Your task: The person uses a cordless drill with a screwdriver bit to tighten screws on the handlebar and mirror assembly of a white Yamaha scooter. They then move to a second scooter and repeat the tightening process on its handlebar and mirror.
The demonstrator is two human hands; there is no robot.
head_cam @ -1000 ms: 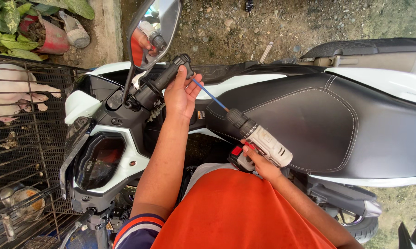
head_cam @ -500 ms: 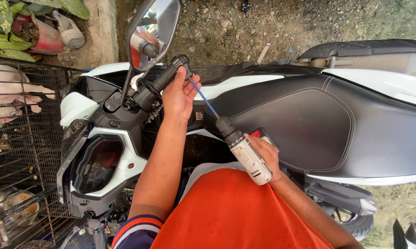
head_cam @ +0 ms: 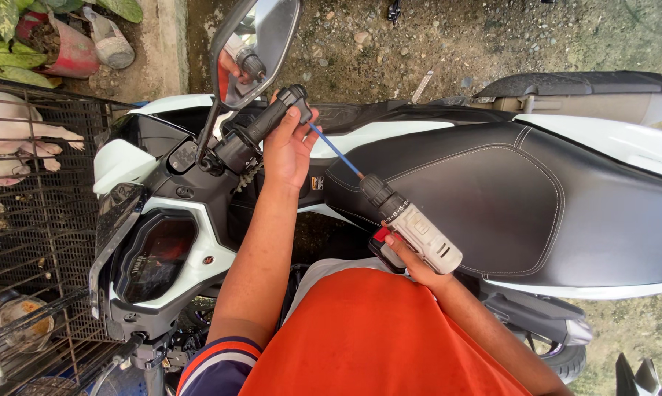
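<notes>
drill lined up at the grip end

the scooter [head_cam: 448,191] stands parked. the drill [head_cam: 417,233], in the right hand [head_cam: 412,260], has swung up since a moment ago, its blue bit [head_cam: 336,151] meeting the handlebar grip [head_cam: 276,116] clasped by the left hand [head_cam: 288,150].

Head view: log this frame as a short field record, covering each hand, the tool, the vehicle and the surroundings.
left hand: left hand grips the handlebar grip
right hand: right hand holds a cordless drill
tool tip: blue driver bit points at the grip's end
vehicle: white scooter with black seat; mirror above the grip
surroundings: wire cage beside the scooter, gravel ground
</notes>
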